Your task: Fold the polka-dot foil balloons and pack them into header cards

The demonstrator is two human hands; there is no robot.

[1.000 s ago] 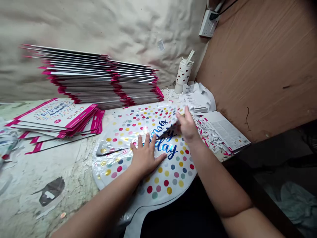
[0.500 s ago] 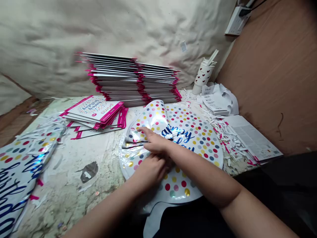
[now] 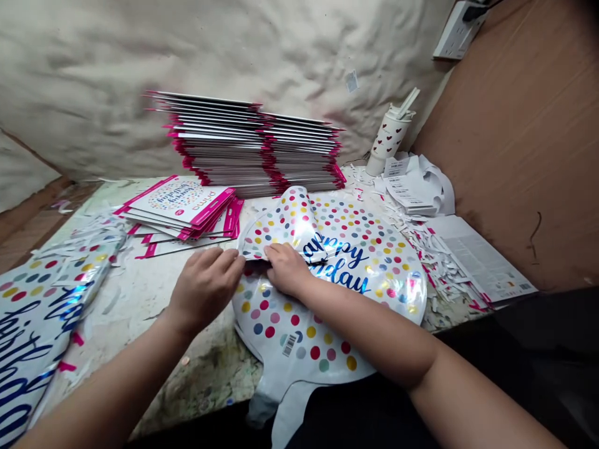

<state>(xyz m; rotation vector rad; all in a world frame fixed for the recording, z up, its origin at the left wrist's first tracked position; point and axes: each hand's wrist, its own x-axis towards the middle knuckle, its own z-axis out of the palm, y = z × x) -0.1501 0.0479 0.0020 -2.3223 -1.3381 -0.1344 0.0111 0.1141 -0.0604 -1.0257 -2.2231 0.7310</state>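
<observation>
Foil polka-dot balloon (image 3: 337, 337) lies folded over on tabletop (image 3: 140, 312), 6 o'clock; R hand (image 3: 286, 269) has grip pressed flat on fold; L hand (image 3: 204, 288) half-curled at fold's edge, can't tell if pinching; pink-edged card stack (image 3: 253, 149) at 12 o'clock.

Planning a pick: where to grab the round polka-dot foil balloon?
Take the foil balloon by its flat silver neck, from the near side: it juts past the table edge, away from the left hand and right hand at the folded flap.
</observation>
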